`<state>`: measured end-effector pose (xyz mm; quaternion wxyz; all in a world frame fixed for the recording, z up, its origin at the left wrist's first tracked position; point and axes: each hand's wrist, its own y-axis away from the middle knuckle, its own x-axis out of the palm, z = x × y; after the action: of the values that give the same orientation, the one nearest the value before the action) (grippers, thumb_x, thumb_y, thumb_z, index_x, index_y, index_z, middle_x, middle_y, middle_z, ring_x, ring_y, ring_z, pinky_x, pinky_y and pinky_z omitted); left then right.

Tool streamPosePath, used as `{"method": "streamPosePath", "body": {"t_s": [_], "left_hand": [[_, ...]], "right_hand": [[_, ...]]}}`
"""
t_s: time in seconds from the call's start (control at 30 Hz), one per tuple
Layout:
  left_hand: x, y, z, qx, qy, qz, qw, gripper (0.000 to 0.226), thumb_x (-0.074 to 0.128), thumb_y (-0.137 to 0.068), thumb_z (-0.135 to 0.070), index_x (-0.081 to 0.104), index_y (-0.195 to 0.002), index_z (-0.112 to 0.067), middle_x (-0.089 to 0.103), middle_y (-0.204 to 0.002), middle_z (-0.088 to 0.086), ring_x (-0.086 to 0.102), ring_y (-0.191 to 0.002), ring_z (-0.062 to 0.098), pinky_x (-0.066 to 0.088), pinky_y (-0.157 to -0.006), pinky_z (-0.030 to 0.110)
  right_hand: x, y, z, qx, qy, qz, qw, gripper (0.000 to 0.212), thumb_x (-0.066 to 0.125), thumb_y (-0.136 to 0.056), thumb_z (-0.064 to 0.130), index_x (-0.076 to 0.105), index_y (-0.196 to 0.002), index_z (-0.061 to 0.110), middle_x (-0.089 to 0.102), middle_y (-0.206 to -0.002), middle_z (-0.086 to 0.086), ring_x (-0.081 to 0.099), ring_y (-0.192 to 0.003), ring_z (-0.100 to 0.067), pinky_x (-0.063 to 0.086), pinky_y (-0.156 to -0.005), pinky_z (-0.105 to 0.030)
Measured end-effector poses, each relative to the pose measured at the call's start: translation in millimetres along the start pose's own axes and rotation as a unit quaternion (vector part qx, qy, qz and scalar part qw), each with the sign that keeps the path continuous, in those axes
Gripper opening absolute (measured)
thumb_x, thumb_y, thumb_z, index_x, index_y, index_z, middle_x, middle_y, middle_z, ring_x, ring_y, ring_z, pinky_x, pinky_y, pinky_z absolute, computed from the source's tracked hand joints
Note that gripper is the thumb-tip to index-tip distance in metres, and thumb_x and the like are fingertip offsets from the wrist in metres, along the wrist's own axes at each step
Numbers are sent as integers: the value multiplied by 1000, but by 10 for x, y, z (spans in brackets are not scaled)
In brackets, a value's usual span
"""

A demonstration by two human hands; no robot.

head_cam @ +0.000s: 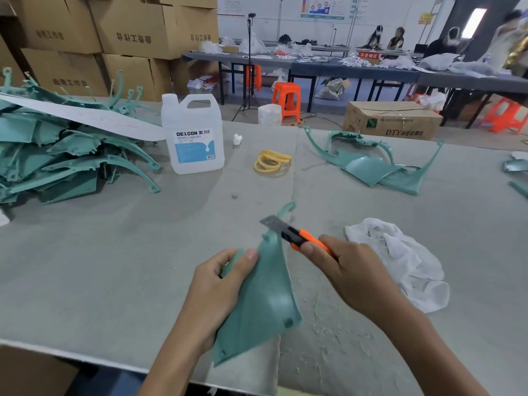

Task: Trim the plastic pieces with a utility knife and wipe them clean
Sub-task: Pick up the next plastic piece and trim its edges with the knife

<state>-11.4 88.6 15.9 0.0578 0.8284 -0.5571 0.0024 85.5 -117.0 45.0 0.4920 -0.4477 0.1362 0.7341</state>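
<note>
Scanning from the left, I log a heap of teal plastic parts [65, 155] left of the jug [193, 135], with a white paper strip [85, 117] lying across the heap and ending just beside the jug. The jug is white, upright and capped, standing on the grey table [100, 252]. Just right of the jug I see a small white wad [237, 139], then a bunch of yellow bands [271, 162]. Well in front of the jug, toward me and slightly right, the left hand [217, 292] grips the teal plastic piece [263, 304], thumb on its face and fingers curled behind its left edge. The piece is tilted up, its low corner near the table edge. Further right of the jug, the right hand [351, 270] holds the orange utility knife [297, 237], fingers wrapped round the handle and thumb lying along it. The blade is out, at the piece's narrow upper end. Right again, a crumpled white cloth [405, 264] lies on the table near the right hand. Far right of the jug, about level with it, a few loose teal pieces [371, 164] lie together.
</note>
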Motion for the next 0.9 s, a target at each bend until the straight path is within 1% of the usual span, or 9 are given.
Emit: {"method": "streamPosePath", "body": {"t_s": [0.13,0.3,0.37,0.47,0.57,0.67,0.73,0.8,0.9], "left_hand": [[-91,123,-50,54,-77,7,996,62,73,-65,-79,75,-98,-27,76,-81,-1,71,-66,14,51,-55,22],[-155,240,-90,92,-91,19,991,66,73,-60,-84,75,-100,-31,76,-82,-5,71,-68,6,49,-54,15],[-167,225,-104,83,-79,-3,993,70,72,-56,-86,76,-97,-30,75,-80,-5,69,-66,5,49,-54,15],[-154,169,-51,20,-11,-19,1000,64,73,-59,-81,75,-87,-23,69,-72,-3,61,-59,10,46,-51,20],[-85,131,6,-47,77,-2,996,63,74,-65,-71,70,-85,-11,62,-76,15,56,-69,21,46,-62,32],[-45,149,54,-54,124,27,990,65,74,-68,-63,67,-91,-3,62,-70,19,59,-64,20,48,-60,27],[-44,190,43,-49,145,46,987,59,75,-69,-56,66,-92,-2,54,-53,-1,50,-42,8,41,-42,16],[-87,210,83,-50,152,51,986,67,74,-69,-54,62,-101,4,48,-49,-7,43,-36,5,35,-36,14],[-140,211,127,-56,144,33,987,70,63,-69,-55,58,-104,6,47,-49,-7,41,-36,5,34,-36,14]], "right_hand": [[114,-307,-347,42,80,-49,995,77,10,-83,91,43,-66,24,52,-56,4,50,-53,-13,32,-50,-34],[168,-499,-793,171,109,-45,978,69,22,-92,78,44,-67,17,54,-61,2,58,-65,-25,36,-57,-35],[174,-462,-730,174,62,-63,981,70,22,-89,80,39,-64,17,47,-56,4,52,-60,-24,33,-57,-35],[223,-236,-363,114,-129,-91,981,85,30,-77,93,46,-65,11,44,-53,5,42,-50,-15,35,-53,-34],[356,146,6,23,-233,-26,972,67,38,-79,92,59,-69,29,45,-52,8,39,-47,-7,32,-47,-31],[400,224,152,-25,-185,11,982,54,36,-86,86,57,-72,38,45,-54,10,39,-49,-1,31,-48,-32],[353,24,89,20,-149,-30,988,60,33,-86,83,57,-72,29,48,-55,7,44,-51,-9,34,-51,-38],[267,-206,-84,84,-72,-53,992,69,27,-88,83,51,-76,20,58,-62,1,54,-60,-20,39,-57,-42],[224,-349,-453,141,13,-50,989,49,29,-96,72,40,-85,25,58,-70,-1,56,-67,-24,37,-57,-39]]}}
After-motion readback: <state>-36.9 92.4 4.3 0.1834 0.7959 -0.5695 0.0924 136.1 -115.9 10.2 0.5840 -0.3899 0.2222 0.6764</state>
